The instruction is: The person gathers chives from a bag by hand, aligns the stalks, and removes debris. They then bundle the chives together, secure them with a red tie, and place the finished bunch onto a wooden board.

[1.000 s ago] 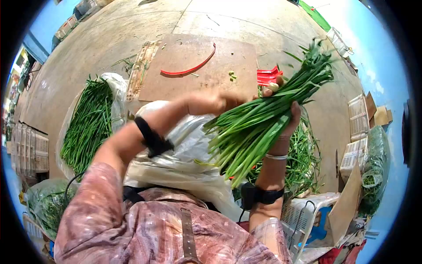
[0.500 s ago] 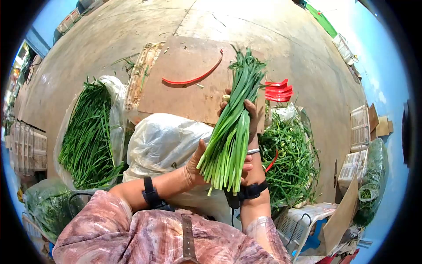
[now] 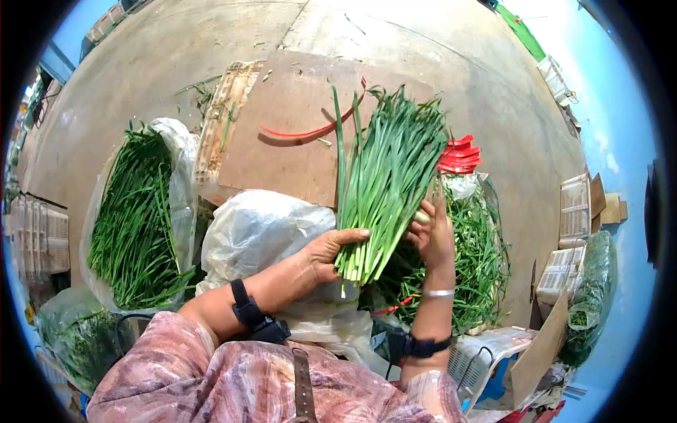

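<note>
My left hand [image 3: 326, 255] - fingers clamped on chive bunch [image 3: 384, 169] base - my right hand [image 3: 434, 236] at its 3 o'clock, fingers loose, touching stalks.

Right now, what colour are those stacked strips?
The strips are red, seen best in the head view.

1. One cardboard sheet [image 3: 282, 148].
2. One bunch of chives [image 3: 384, 176].
3. Two hands: left hand [image 3: 328, 254], right hand [image 3: 434, 236].
4. Two loose chive heaps (one either side of the sheet): left heap [image 3: 134, 211], right heap [image 3: 479, 261].
5. One curved red band [image 3: 310, 132] on the sheet; one stack of red bands [image 3: 458, 155] at its right edge.
</note>
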A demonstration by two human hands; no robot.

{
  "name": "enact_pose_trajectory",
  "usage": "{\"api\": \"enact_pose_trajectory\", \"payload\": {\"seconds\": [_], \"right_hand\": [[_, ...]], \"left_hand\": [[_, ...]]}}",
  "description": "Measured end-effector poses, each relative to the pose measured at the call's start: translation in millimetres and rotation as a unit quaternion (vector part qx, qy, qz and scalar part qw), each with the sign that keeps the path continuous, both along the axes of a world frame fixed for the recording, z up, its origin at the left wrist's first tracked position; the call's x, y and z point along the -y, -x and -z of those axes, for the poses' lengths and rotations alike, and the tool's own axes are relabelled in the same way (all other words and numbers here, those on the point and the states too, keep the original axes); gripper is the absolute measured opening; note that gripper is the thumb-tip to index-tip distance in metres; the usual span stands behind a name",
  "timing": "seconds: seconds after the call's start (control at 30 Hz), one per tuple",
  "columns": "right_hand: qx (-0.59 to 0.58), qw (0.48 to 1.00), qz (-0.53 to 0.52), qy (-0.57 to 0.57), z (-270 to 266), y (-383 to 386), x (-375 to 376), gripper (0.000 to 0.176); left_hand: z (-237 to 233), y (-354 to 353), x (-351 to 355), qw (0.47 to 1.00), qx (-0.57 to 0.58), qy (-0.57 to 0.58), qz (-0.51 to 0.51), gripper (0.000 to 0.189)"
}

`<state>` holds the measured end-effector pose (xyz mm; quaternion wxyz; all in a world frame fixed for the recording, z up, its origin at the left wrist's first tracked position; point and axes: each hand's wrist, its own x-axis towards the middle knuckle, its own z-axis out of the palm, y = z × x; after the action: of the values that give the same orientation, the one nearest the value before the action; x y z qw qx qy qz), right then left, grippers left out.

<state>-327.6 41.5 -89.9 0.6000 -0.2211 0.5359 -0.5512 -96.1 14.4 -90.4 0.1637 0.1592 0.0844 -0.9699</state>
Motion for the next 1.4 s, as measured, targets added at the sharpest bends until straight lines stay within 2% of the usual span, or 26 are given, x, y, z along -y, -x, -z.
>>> {"api": "enact_pose_trajectory", "payload": {"seconds": [0.03,0.1,0.17,0.2,0.23,0.3,0.33,0.37,0.43,0.53,0.63,0.67,0.7,0.73,0.77,0.83,0.9,0.97,1.03,1.07,1.13,1.23,1.3,1.33,1.37,1.4], "right_hand": [[0.085,0.993,-0.04,0.069,-6.4,-0.5,-11.8,0.064],[-0.07,0.995,0.062,-0.036,-30.4,-31.7,-37.4,0.063],[0.13,0.991,-0.006,-0.022,-11.7,-34.5,-49.2,0.061],[0.167,0.985,-0.041,-0.019,-5.0,-35.2,-47.5,0.061],[0.08,0.996,0.02,-0.016,-24.2,-63.4,-33.7,0.061],[-0.002,1.0,-0.014,-0.017,-20.2,-75.3,-20.9,0.06],[-0.096,0.993,-0.076,0.006,-7.6,-68.5,-20.7,0.057],[-0.185,0.979,-0.088,0.012,-3.6,-68.7,-20.5,0.057],[-0.235,0.969,-0.061,0.055,-6.1,-78.5,-19.7,0.06],[-0.459,0.872,-0.164,-0.053,-10.5,-73.4,-13.6,0.06],[-0.451,0.875,-0.171,0.036,-16.6,-70.0,-10.3,0.06],[-0.29,0.932,-0.206,-0.068,-27.7,-64.0,-12.5,0.061],[-0.215,0.958,-0.183,-0.042,-21.3,-54.5,-12.4,0.061],[-0.062,0.985,-0.159,-0.01,-13.9,-51.1,-13.3,0.062],[0.094,0.986,-0.133,0.022,-5.1,-49.7,-14.0,0.064],[0.282,0.955,-0.074,0.045,13.5,-71.5,-8.8,0.079],[0.335,0.937,-0.072,0.076,-6.7,-90.6,-11.7,0.091],[0.389,0.911,-0.106,0.091,-5.8,-90.9,-13.5,0.092],[0.315,0.937,-0.109,0.104,-13.7,-91.5,-14.6,0.078],[0.289,0.947,-0.084,0.111,-21.8,-89.6,-15.6,0.064],[0.239,0.958,-0.078,0.14,-35.2,-87.3,-8.6,0.055],[0.201,0.965,-0.067,0.157,-68.3,-83.4,5.6,0.051],[0.02,0.966,-0.075,0.246,-96.1,-78.1,20.5,0.043],[0.02,0.966,-0.074,0.246,-106.8,-74.1,30.9,0.043],[-0.078,0.954,-0.076,0.278,-116.1,-70.0,42.4,0.039],[-0.174,0.932,-0.079,0.307,-120.8,-68.3,53.3,0.036]], "left_hand": [[-0.7,-1.0,0.5,1.0,0.004,-0.01,0.014,0.031],[1.7,-1.8,3.0,1.0,-0.022,-0.002,0.02,0.035],[-3.2,0.1,3.9,0.999,-0.035,0.002,0.021,0.039],[-2.5,2.7,3.0,0.999,-0.034,0.013,0.022,0.04],[-5.5,3.5,1.4,1.0,-0.008,0.019,0.02,0.037],[-6.3,2.5,-0.2,0.997,0.045,0.04,0.043,0.033],[-3.0,3.3,-0.8,0.993,0.081,0.072,0.043,0.03],[0.2,3.0,-1.4,0.99,0.098,0.094,0.035,0.029],[-4.3,3.3,-0.9,0.984,0.124,0.123,0.035,0.027],[-1.3,13.4,-3.8,0.978,0.157,0.132,0.026,0.026],[4.0,15.2,-2.8,0.979,0.135,0.15,0.033,0.029],[4.3,14.3,-4.2,0.979,0.134,0.149,0.034,0.029],[0.9,12.1,-4.3,0.977,0.127,0.164,0.045,0.03],[-3.8,8.7,-2.7,0.975,0.119,0.182,0.054,0.031],[-8.7,4.4,-1.6,0.972,0.113,0.198,0.062,0.032],[-13.6,-3.7,-9.7,0.974,0.081,0.181,0.111,0.037],[-17.5,-7.7,-21.3,0.977,0.054,0.174,0.11,0.039],[-11.8,-11.1,-22.6,0.974,0.059,0.181,0.125,0.04],[-18.1,-14.0,-21.0,0.96,0.08,0.217,0.159,0.041],[-20.9,-11.7,-17.7,0.948,0.074,0.261,0.165,0.042],[-23.6,-10.2,-6.1,0.895,0.09,0.4,0.178,0.051],[-52.4,-14.9,38.8,0.713,0.173,0.632,0.25,0.078],[-83.0,-8.3,67.3,0.709,0.116,0.695,0.019,0.088],[-94.0,0.2,87.4,0.639,0.12,0.757,-0.063,0.088],[-104.9,8.6,104.0,0.56,0.124,0.807,-0.143,0.087],[-126.9,11.5,113.0,0.533,0.149,0.819,-0.15,0.087]]}}
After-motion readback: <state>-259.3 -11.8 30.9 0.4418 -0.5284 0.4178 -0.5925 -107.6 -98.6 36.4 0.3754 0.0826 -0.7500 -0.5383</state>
